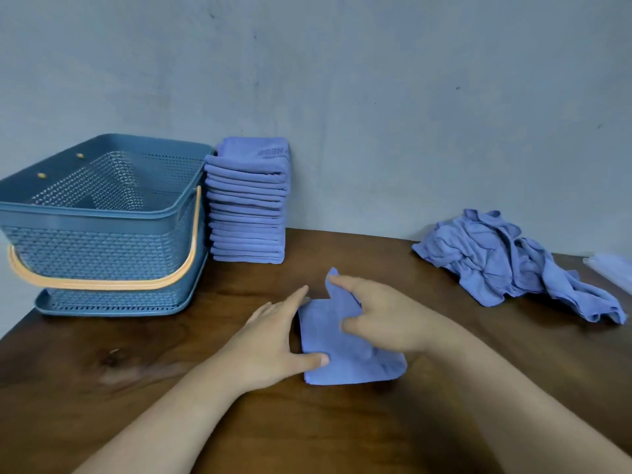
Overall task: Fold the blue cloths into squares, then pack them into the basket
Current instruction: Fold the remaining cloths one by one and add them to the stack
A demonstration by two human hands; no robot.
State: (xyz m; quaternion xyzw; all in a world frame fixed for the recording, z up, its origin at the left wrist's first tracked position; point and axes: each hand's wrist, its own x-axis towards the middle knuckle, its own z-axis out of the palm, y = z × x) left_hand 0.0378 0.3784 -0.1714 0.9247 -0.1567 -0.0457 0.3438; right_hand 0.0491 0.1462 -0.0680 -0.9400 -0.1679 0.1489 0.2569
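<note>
Forearms: my bare forearms [171,425] are lying nearest the camera, angling in from the bottom edge toward the middle of the table.
Wall: a plain grey wall [376,97] is filling the upper half, right behind the table's far edge.
Table: the dark wooden table [136,388] is carrying everything else.
Basket: the blue perforated basket [102,213] is sitting at the far left with its orange handle [102,285] hanging down over the front; I am seeing no cloth in the part of its inside that shows.
Crumpled pile: the unfolded blue cloths [506,261] are lying in a heap at the far right, well apart from my hands.
Folded stack: the folded blue cloths [248,213] are standing in a tall stack against the wall, just beside the basket's right side.
Half-folded cloth: the half-folded cloth [345,364] is lying flat in front of me between my hands, one far corner sticking up.
Pale thing: something pale [612,268] is showing at the right edge, too cut off to identify.
Right hand: my right hand [386,319] is arching over the cloth's far part, forefinger and thumb gripping the raised flap; my other fingers are hidden.
Left hand: my left hand [270,340] is lying flat with fingers straight, thumb pressing the cloth's left edge, forefinger touching its far left corner.
</note>
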